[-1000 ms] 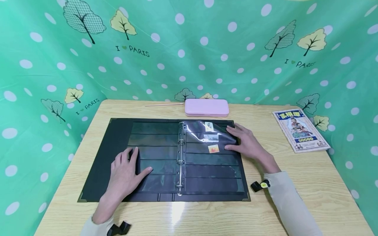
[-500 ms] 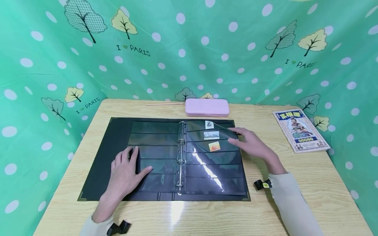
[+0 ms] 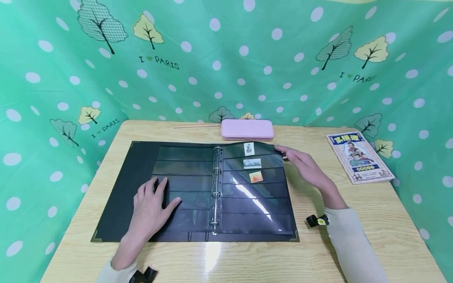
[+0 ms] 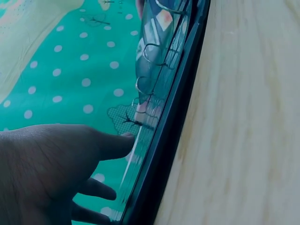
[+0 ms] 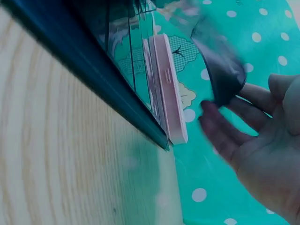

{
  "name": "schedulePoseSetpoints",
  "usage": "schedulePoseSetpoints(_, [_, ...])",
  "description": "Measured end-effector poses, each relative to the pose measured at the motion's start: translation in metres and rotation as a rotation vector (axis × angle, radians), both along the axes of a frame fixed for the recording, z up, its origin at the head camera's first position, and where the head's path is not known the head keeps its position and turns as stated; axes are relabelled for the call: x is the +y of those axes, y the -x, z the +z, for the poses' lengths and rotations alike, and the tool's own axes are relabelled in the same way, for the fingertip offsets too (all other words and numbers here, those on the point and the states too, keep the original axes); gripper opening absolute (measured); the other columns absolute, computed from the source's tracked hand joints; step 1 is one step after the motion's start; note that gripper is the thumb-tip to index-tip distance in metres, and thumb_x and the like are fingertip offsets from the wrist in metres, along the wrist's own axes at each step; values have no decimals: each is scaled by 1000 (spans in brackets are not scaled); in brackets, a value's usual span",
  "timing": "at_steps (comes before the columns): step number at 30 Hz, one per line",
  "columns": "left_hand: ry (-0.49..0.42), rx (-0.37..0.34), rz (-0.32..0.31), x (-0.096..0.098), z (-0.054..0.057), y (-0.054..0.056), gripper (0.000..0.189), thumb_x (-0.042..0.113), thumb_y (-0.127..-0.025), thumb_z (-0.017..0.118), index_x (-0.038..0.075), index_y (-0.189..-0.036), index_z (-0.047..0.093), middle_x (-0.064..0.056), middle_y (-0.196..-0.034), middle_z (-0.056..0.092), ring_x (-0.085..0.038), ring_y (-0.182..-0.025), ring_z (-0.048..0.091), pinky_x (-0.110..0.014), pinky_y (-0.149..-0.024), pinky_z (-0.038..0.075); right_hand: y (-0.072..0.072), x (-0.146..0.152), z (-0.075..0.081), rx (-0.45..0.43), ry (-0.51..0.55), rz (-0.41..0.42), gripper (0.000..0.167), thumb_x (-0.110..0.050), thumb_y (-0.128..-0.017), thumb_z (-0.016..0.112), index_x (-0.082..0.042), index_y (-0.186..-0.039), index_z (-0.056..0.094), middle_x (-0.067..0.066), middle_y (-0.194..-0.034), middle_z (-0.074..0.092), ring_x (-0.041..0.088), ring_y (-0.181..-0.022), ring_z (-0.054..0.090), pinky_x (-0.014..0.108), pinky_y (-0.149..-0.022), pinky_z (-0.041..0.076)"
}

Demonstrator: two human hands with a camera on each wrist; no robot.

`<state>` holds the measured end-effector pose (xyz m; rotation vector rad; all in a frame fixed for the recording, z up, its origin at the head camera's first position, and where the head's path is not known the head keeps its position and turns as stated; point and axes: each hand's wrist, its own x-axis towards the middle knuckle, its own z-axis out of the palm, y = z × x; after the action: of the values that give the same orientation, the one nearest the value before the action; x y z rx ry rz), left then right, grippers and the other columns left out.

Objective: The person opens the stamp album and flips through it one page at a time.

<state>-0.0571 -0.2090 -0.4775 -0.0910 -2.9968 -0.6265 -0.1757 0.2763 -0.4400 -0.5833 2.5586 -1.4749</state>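
An open black stamp album (image 3: 118, 196) with metal rings lies on the table, a strip-pocket page on each side. Three stamps show in the right page (image 3: 253, 204): a portrait stamp (image 3: 249, 148), a grey landscape stamp (image 3: 252, 163) and an orange stamp (image 3: 256, 177). My left hand (image 3: 146, 208) rests on the left page (image 3: 192, 184), fingers relaxed and thumb spread. At the right page's far outer corner is my right hand (image 3: 306, 167). Its extended fingers reach behind the raised, bent corner (image 5: 227, 82) in the right wrist view, with the thumb apart from it.
A pink pencil case (image 3: 247, 129) stands behind the album, with a thin stick (image 3: 196, 126) to its left. At the right side of the table lies a printed booklet (image 3: 359, 157). A green dotted cloth (image 3: 198, 70) hangs behind and beside the table.
The right page's far corner has come up, and the glare on the page has moved downward. My right hand has shifted from over the corner to its outer edge. My left hand stays put.
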Motion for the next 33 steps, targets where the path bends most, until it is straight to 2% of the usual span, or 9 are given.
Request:
schedulePoseSetpoints(3, [-26, 21, 10, 2, 0, 0, 77, 37, -103, 81, -7, -159, 52, -40, -162, 39, -62, -147, 33, -79, -114, 29, 1, -4, -1, 15, 72, -22, 49, -9, -119, 48, -1, -167, 46, 17, -179, 35, 46, -149, 52, 20, -111, 50])
schedulePoseSetpoints(6, [-46, 29, 21, 1, 1, -1, 74, 34, -103, 81, -8, -157, 54, -40, -162, 39, -62, -147, 33, -79, -114, 29, 1, -12, -4, 10, 126, -44, 67, 3, -112, 59, -6, -173, 35, 13, -184, 20, 45, -142, 57, 14, -104, 52])
schedulePoseSetpoints(9, [-52, 23, 27, 1, 1, -1, 72, 33, -103, 81, -7, -157, 54, -40, -163, 39, -62, -147, 33, -78, -114, 29, -2, -15, -7, -19, 150, -60, 79, 7, -109, 63, -7, -177, 26, 15, -185, 15, 45, -139, 58, 15, -98, 55])
schedulePoseSetpoints(15, [-50, 29, 19, 2, 3, 0, 71, 33, -103, 80, -6, -157, 55, -39, -162, 41, -61, -147, 35, -79, -114, 31, -17, -4, -8, -137, 89, -54, 59, -7, -115, 58, 9, -167, 37, 32, -169, 41, 51, -141, 57, 14, -102, 51])
schedulePoseSetpoints(18, [-55, 36, 17, 1, 5, 0, 71, 34, -103, 80, -5, -157, 55, -38, -162, 42, -61, -147, 36, -79, -114, 32, -26, 6, -13, -201, 80, -1, 62, -11, -116, 57, 10, -169, 32, 37, -162, 46, 38, -134, 65, 21, -100, 56])
schedulePoseSetpoints(21, [-61, 46, 12, 2, 8, -1, 71, 34, -103, 80, -5, -157, 56, -39, -162, 42, -61, -147, 37, -80, -114, 32, -36, 16, -18, -266, 129, 64, 66, -10, -117, 53, 9, -172, 22, 40, -151, 52, 20, -121, 70, 30, -96, 62])
schedulePoseSetpoints(23, [-58, 54, 5, 3, 10, -2, 71, 34, -103, 81, -5, -157, 56, -38, -162, 42, -61, -147, 38, -80, -115, 32, -44, 21, -20, -288, 155, 95, 66, -9, -118, 51, 10, -172, 19, 38, -141, 56, 13, -113, 71, 34, -94, 64])
schedulePoseSetpoints(28, [-39, 61, -31, 11, 17, -4, 70, 32, -103, 81, -3, -158, 57, -35, -161, 47, -59, -143, 48, -78, -113, 39, -61, 24, -17, -284, 260, 118, 58, -6, -119, 45, 4, -173, 25, 19, -133, 59, 15, -111, 71, 41, -89, 67])
schedulePoseSetpoints(33, [-48, 86, -92, 25, 24, -8, 65, 31, -102, 82, 1, -156, 61, -28, -156, 56, -54, -134, 62, -72, -104, 52, -74, 18, -5, -204, 328, 108, 56, -3, -119, 42, -7, -174, 35, 8, -143, 61, 15, -119, 68, 34, -92, 65])
